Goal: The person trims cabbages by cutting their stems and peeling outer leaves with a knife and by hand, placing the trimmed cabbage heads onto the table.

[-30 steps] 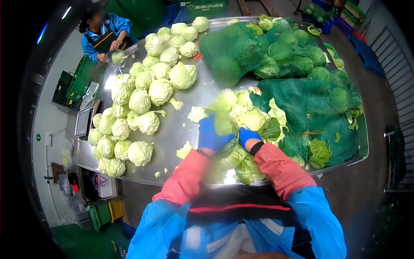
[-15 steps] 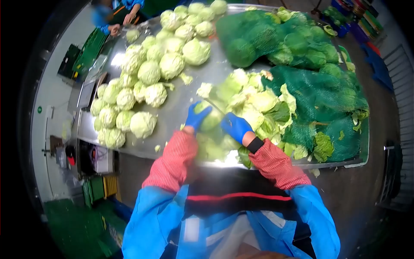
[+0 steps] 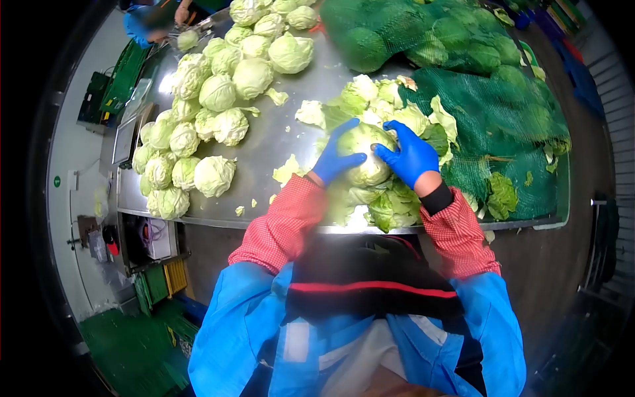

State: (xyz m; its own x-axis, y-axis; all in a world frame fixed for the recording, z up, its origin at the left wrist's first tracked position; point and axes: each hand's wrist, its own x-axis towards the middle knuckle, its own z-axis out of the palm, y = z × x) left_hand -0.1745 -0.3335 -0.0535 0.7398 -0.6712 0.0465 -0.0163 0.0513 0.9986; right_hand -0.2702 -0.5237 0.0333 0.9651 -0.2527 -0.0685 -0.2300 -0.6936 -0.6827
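A pale green cabbage (image 3: 364, 153) sits between my two blue-gloved hands near the front of the metal table. My left hand (image 3: 337, 155) has its thumb and fingers curved against the cabbage's left side. On the right side, my right hand (image 3: 409, 153) cups it, with a small dark thing by the thumb tip that I cannot make out. Loose cabbage leaves (image 3: 395, 205) lie below and behind the cabbage. To the left is a pile of cabbages (image 3: 218, 92).
Green net sacks of cabbages (image 3: 483, 139) cover the right of the metal table (image 3: 264, 178). At the upper left, a co-worker's hand (image 3: 182, 14) is near a wrapped cabbage. A scale (image 3: 124, 140) stands at the left edge.
My hands have moved from a blurred, lower position to both sides of the cabbage. The blade seen near my right hand earlier no longer shows clearly. The view has shifted downward.
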